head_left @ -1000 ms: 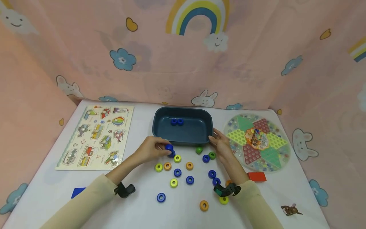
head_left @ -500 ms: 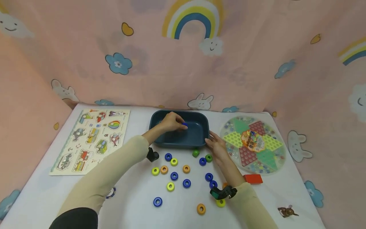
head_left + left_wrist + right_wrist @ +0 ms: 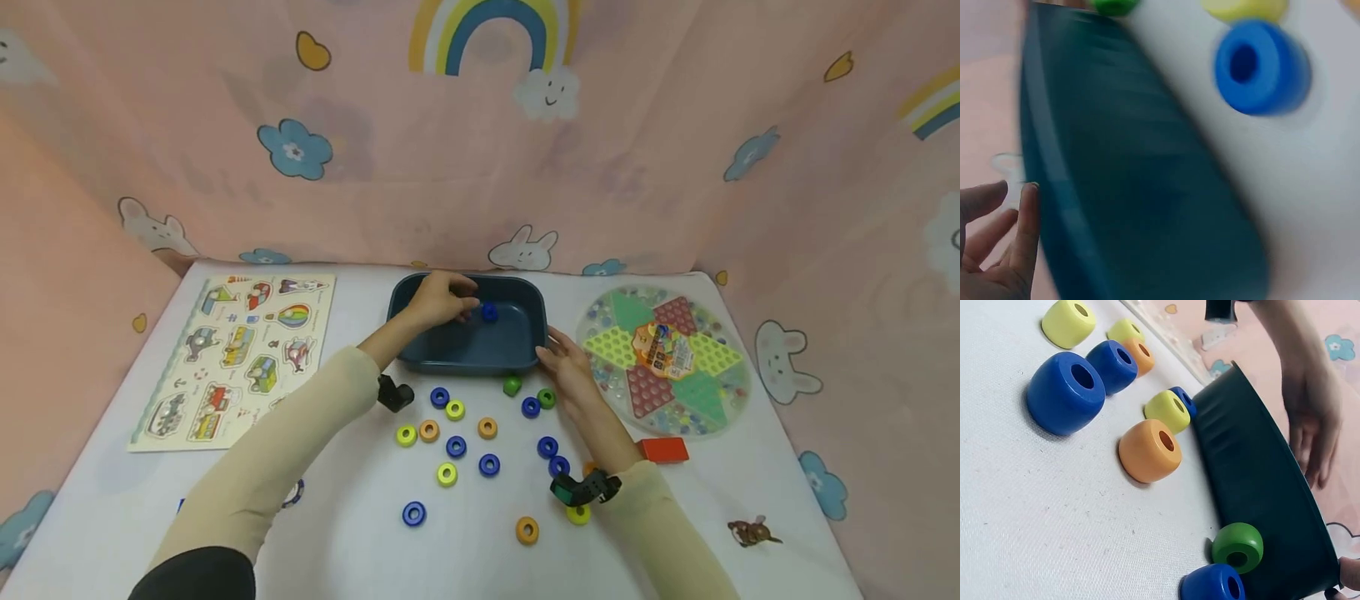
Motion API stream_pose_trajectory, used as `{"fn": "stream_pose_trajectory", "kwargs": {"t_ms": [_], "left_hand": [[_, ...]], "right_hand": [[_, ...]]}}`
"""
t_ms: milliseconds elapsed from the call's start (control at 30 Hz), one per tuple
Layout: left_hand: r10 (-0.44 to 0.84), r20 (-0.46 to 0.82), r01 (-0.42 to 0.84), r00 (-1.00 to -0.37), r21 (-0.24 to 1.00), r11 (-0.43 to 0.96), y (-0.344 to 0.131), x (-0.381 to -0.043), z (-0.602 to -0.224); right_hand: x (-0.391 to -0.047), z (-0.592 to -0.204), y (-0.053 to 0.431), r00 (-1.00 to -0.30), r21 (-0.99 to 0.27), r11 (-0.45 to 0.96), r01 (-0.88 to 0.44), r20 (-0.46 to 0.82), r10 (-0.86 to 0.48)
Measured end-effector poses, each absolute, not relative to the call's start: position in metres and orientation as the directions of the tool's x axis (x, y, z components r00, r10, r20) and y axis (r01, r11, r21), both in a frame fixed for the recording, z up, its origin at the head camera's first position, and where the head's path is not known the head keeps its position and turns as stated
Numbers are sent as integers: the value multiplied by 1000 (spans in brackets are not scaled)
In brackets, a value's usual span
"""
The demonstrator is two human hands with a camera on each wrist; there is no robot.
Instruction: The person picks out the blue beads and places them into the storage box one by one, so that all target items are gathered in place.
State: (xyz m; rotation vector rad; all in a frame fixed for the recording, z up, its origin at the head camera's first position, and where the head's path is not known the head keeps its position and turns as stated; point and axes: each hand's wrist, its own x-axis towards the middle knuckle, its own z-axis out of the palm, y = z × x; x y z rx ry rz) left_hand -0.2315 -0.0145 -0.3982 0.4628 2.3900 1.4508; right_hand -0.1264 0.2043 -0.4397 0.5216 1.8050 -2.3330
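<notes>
We are seeing the tray (image 3: 474,367) lying with its long axis running left to right and its opening facing up. Inside it, 1 blue bead (image 3: 489,312) is sitting just right of the left grip (image 3: 441,300); we are not making out which way its hole is pointing. The left grip is hovering over the tray's left half, thumb and fingers standing apart. The right grip (image 3: 573,373) is touching the tray's near right corner, its thumb and fingers parted.

1 green bead (image 3: 512,385) is lying just beside the tray's near edge, and loose beads (image 3: 456,447) are spreading farther out on that side. Left of the tray, bare tabletop (image 3: 352,333) is separating it from a picture board (image 3: 251,371); right of it, a round game board (image 3: 697,400) is lying. Behind the tray, a narrow white strip is meeting a pink curtain (image 3: 637,150).
</notes>
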Motion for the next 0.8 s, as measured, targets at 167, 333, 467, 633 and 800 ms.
{"fn": "stream_pose_trajectory", "kwargs": {"t_ms": [167, 333, 467, 633, 800], "left_hand": [[458, 49, 236, -888, 902, 361, -41, -201, -373], [477, 126, 323, -870, 876, 358, -65, -160, -371], [491, 111, 325, -864, 868, 376, -77, -132, -390], [471, 69, 293, -879, 859, 419, -80, -110, -424], [430, 69, 290, -900, 832, 473, -77, -104, -450]], "right_hand": [[-129, -435, 205, -932, -913, -255, 319, -351, 92], [-132, -432, 208, -937, -920, -251, 302, -335, 100], [-130, -432, 209, -932, -915, -256, 312, -347, 106], [-127, -436, 209, -927, -908, -268, 323, -361, 105], [-126, -437, 206, -930, -907, -274, 321, -356, 88]]}}
